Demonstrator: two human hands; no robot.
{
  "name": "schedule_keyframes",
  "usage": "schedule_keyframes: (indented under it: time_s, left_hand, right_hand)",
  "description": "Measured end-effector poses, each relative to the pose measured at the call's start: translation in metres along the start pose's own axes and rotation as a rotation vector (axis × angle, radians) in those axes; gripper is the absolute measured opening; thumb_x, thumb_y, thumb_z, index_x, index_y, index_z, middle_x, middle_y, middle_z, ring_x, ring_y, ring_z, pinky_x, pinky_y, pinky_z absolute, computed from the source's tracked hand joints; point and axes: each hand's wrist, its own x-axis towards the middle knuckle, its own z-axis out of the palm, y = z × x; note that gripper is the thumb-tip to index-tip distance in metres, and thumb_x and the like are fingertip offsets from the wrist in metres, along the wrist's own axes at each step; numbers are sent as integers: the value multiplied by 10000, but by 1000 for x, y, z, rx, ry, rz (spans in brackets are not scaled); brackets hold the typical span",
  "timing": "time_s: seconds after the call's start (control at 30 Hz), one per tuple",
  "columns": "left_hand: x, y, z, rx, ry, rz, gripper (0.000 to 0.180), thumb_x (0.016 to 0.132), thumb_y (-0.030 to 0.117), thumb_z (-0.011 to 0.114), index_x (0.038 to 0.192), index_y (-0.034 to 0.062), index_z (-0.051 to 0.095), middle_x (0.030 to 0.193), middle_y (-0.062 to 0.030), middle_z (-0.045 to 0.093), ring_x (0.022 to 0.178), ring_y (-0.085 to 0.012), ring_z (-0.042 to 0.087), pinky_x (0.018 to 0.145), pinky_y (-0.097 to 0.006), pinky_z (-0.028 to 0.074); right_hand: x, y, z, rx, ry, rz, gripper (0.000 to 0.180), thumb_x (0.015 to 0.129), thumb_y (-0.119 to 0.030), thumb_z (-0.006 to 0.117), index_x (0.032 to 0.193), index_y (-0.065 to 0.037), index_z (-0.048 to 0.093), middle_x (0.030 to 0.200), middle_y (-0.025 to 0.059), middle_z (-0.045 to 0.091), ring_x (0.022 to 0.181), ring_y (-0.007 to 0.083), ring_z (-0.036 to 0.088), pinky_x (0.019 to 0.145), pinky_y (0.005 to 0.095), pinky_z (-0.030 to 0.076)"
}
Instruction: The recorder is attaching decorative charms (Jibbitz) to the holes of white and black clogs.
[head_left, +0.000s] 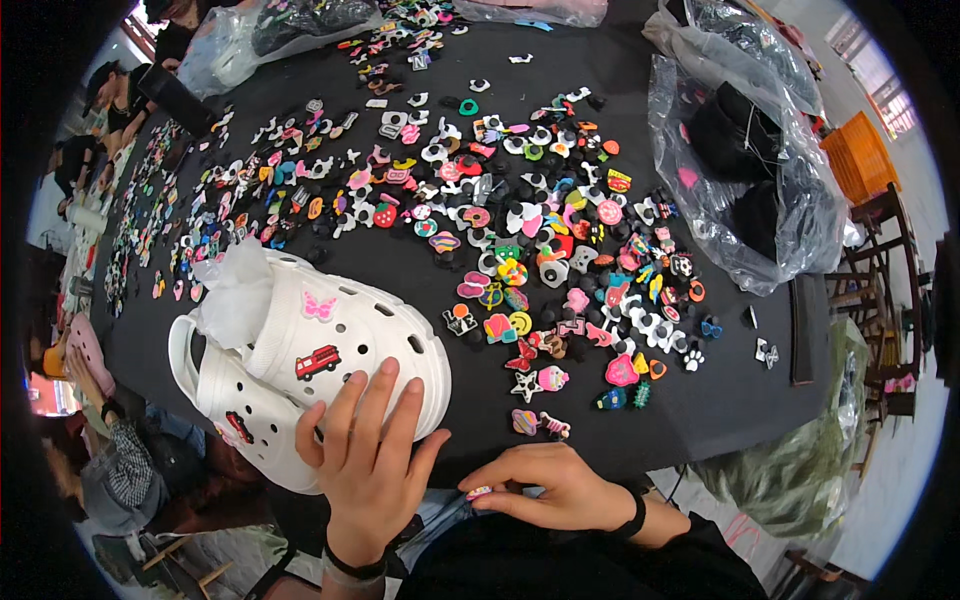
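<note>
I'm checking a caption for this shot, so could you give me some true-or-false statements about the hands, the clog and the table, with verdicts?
1. The left hand lies over a white clog. True.
2. The right hand pinches a small charm. True.
3. The white clog bears a blue butterfly. False: it bears a pink butterfly.
4. A red fire engine is on the same clog. True.
5. The worktop is yellow. False: the table is black.
</note>
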Motion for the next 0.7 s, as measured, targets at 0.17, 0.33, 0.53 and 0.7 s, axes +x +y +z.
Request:
schedule_keyframes:
  time_s: [0.17, 0.33, 0.53, 0.7]
  left_hand:
    - [3, 4, 1, 91, -38, -39, 694, 700, 301, 823, 1308, 88, 564, 1414, -92, 518, 1284, -285, 435, 1045, -474, 273]
    - [-1, 1, 2, 103, -29, 3, 713, 674, 259, 828, 1309, 97, 547, 1412, -88, 520, 1278, -288, 442, 1051, -479, 276]
    - [-14, -8, -12, 80, -82, 2, 727, 621, 215, 850, 1274, 89, 557, 1397, -86, 538, 1276, -287, 451, 1050, -489, 288]
    - [-42, -26, -14, 113, -102, 40, 730, 624, 245, 870, 1271, 124, 553, 1412, -59, 531, 1317, -285, 418, 1081, -503, 277]
  right_hand:
    - [4, 3, 5, 26, -80, 4, 195, 889, -142, 704, 1062, -52, 691, 816, 69, 663, 670, 176, 628, 611, 315, 495]
    - [1, 8, 9, -116, -74, -139, 164, 887, -157, 693, 1026, -71, 685, 811, 78, 651, 703, 237, 643, 623, 342, 508]
    - [-7, 5, 0, -204, -94, -156, 165, 893, -185, 678, 1021, -80, 682, 828, 80, 659, 749, 267, 655, 641, 371, 518]
    - [-9, 1, -5, -195, -102, -135, 169, 894, -192, 678, 1021, -81, 686, 829, 79, 661, 747, 260, 656, 643, 366, 518]
